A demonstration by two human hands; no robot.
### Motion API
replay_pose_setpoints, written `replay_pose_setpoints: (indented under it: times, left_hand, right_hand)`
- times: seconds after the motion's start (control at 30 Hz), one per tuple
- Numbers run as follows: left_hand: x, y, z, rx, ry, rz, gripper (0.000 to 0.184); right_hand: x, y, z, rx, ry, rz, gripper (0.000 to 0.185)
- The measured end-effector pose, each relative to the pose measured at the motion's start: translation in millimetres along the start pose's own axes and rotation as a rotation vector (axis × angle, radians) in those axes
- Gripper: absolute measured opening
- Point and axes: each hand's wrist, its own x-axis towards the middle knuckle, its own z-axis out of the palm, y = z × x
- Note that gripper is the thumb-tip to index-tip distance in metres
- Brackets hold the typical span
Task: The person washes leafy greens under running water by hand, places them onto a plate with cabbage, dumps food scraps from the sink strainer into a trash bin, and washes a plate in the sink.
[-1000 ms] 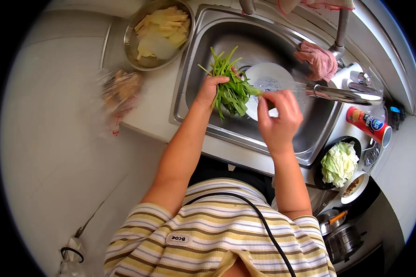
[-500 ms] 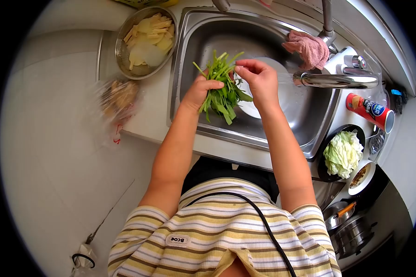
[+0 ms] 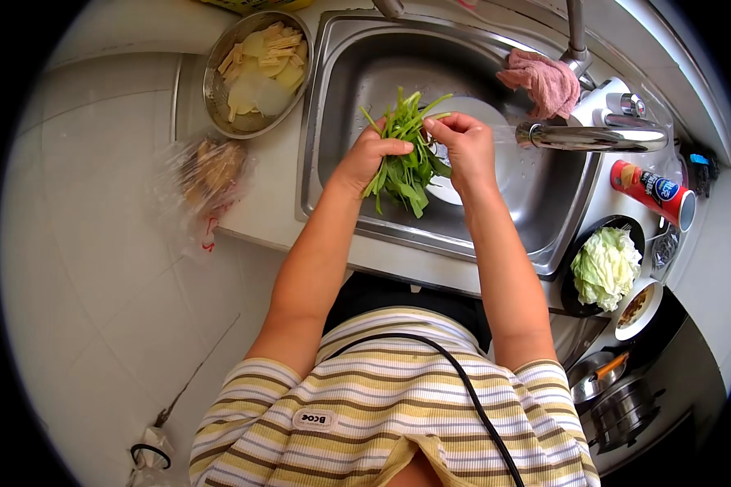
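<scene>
Rimming a steel sink (image 3: 544, 207), the pale tabletop (image 3: 264, 183) carries a metal bowl (image 3: 216, 91) of pale slices at the sink's far left and a clear bag (image 3: 211, 174) left of it, above a light tiled floor (image 3: 118, 268). Right of the sink lie a red can (image 3: 650, 188) and cabbage leaves (image 3: 605, 268) on a dark plate; steel pots (image 3: 625, 412) stand farther to its near right. A pink cloth (image 3: 546, 85) hangs at its far-right corner.

Over the sink's basin is a bunch of leafy greens (image 3: 406, 166), its long axis running roughly from the sink's far side to its near edge, cut stems pointing far, leaves drooping near. The left hand (image 3: 361, 165) has its grip closed around the bunch; the right hand (image 3: 469, 150) pinches at its stems, exactly which being too small to tell.
</scene>
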Motion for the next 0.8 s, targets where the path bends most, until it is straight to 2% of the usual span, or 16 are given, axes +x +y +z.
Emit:
replay_pose_setpoints:
  times: [0.07,0.13,0.17,0.23,0.37,0.47,0.53,0.63,0.7,0.73,0.77,0.8]
  left_hand:
    - [0,2,1,0.015,0.006,-0.032,0.037]
    - [1,3,2,0.028,0.011,-0.062,0.036]
    - [0,5,0,0.063,-0.004,-0.078,0.034]
    - [-1,8,-4,0.097,-0.016,-0.092,0.033]
    - [-7,14,-10,0.133,-0.019,-0.117,0.029]
    - [-13,17,-16,0.175,0.025,-0.085,0.029]
    - [-16,17,-22,0.195,0.065,-0.063,0.029]
    - [-24,19,-33,0.364,0.068,-0.028,0.027]
    - [-34,28,-45,0.192,0.249,-0.022,0.026]
    - [-38,29,-52,0.190,0.256,-0.016,0.026]
    - [-43,32,-61,0.039,0.185,0.053,0.026]
    - [-49,35,-65,-0.112,0.115,0.116,0.026]
  right_hand:
    - [-2,-2,-5,-0.047,0.011,-0.018,0.008]
    - [-2,-4,-13,-0.441,-0.030,-0.052,0.006]
    - [-3,-6,-17,-0.441,-0.031,-0.050,0.006]
    - [-3,-9,-23,-0.428,-0.171,-0.039,0.007]
    - [-2,-4,-27,-0.392,-0.272,-0.014,0.007]
    - [-9,1,-18,-0.287,-0.302,0.042,0.007]
    - [-10,6,-12,-0.098,-0.320,0.097,0.007]
    - [-4,16,-15,0.021,-0.421,0.067,0.007]
    - [-4,6,-26,0.107,-0.416,0.045,0.007]
    - [-3,1,-32,0.197,-0.410,0.019,0.007]
    - [2,2,-38,0.020,-0.310,-0.002,0.008]
    - [4,7,-31,0.026,-0.321,0.003,0.008]
